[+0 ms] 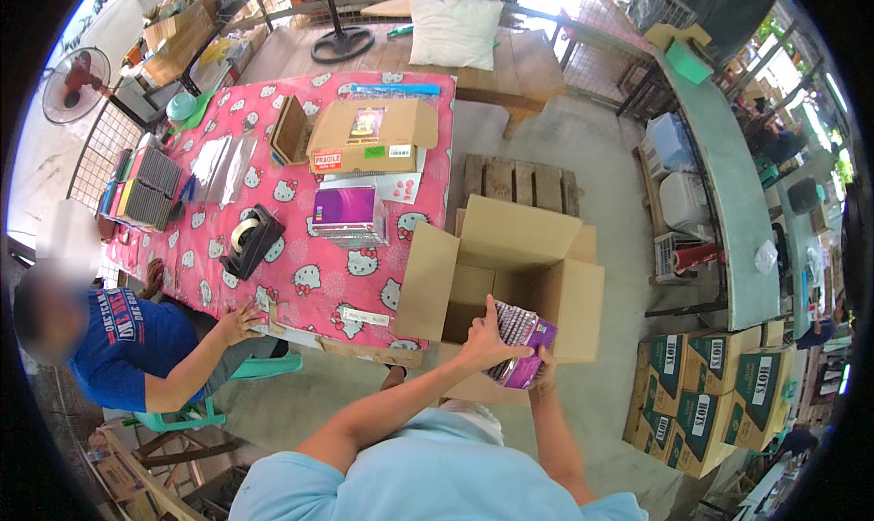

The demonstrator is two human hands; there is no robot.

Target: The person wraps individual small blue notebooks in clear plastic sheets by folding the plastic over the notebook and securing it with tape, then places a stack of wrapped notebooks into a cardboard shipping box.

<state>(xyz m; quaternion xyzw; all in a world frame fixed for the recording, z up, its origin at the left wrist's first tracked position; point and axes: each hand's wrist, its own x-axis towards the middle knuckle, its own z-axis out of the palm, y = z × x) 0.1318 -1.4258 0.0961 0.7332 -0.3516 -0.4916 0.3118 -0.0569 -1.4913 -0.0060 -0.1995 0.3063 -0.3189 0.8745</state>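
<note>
- Right now both hands hold a stack of purple flat packets point(519, 346) over the open cardboard box point(510, 275) on the floor.
- Left hand point(487, 339) lies on the stack's top, grip pressed around it; right hand point(544, 368) pinches its lower edge.
- Packets look thin, glossy, purple-fronted with silvery patterned edges.
- Similar stack point(349, 216) rests on the pink tabletop point(309, 284), well apart.

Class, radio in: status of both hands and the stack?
Both hands, left hand and right hand, grip purple packet stack. Stack over open cardboard box. Nothing blocking.
</note>
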